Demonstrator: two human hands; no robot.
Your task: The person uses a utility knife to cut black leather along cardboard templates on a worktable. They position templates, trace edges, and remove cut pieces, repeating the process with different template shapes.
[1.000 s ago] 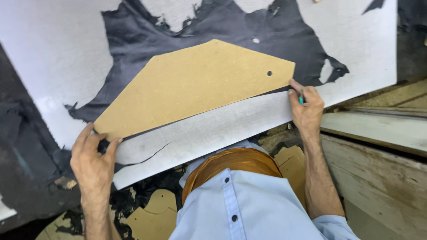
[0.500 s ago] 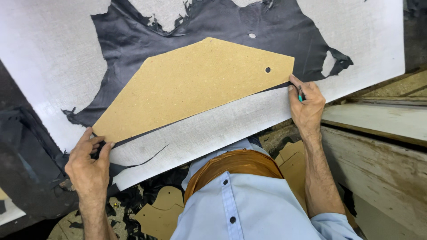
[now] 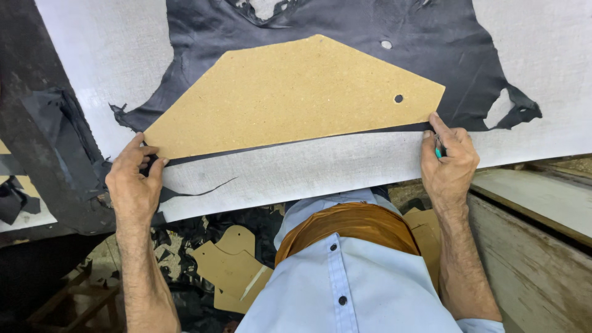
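- Shifted since half a second ago: left hand (image 3: 132, 185) slightly inward along lower left corner of template; right hand (image 3: 449, 161) unchanged at lower right corner.
- Left hand: fingers curled, fingertips pressing down on pointed left tip of tan board template (image 3: 290, 98), thumb close beneath; pinching edge of black leather (image 3: 345, 37) there or only pressing, cannot tell.
- Right hand: closed around small teal-handled tool (image 3: 438, 151), index finger extended along it, tip set against template's lower right corner.
- Template: flat, many-sided, one small round hole just up and left of right hand; spans from one hand to the other, lying on top of leather.
- Leather: dark irregular hide spread beyond both hands on pale work surface (image 3: 308, 166); thin dark strip showing along template's lower edge between hands; ragged flap out past right hand.
- Thin curved cut line in pale surface just right of left hand.
- Below wrists: light blue buttoned shirt (image 3: 345, 277), orange-brown fabric (image 3: 348, 225) over it, more tan cut-out pieces (image 3: 231, 268) and dark scraps near left forearm.
- Worn wooden bench edge (image 3: 536, 246) beside right forearm.
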